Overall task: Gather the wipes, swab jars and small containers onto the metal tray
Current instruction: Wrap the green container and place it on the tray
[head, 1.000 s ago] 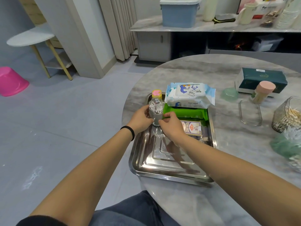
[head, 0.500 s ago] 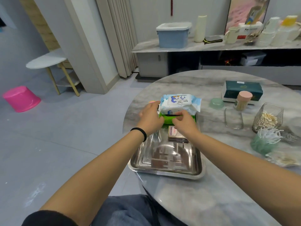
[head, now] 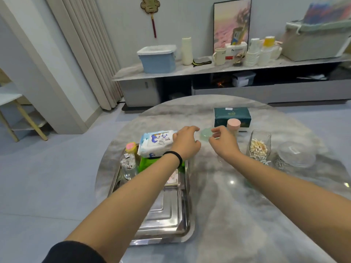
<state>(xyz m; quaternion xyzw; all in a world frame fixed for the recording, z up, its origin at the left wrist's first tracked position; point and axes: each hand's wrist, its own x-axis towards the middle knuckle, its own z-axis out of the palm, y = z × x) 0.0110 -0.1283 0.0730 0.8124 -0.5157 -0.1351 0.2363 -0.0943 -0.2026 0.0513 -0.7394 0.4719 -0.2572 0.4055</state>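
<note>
Both hands have been lifted off the wipes pack [head: 158,142] w/ left hand [head: 187,142] & right hand [head: 224,144] open, empty, near green lid [head: 206,134], pink-top jar [head: 233,127] just behind.

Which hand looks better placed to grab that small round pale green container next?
The right hand, probably. Its open fingers hover right beside the small round pale green container, while the left hand hangs nearer the white-and-blue wipes pack.

Marble table [head: 218,196] — metal tray [head: 167,223], tissue box [head: 232,116], perhaps glass jars [head: 258,145].
</note>
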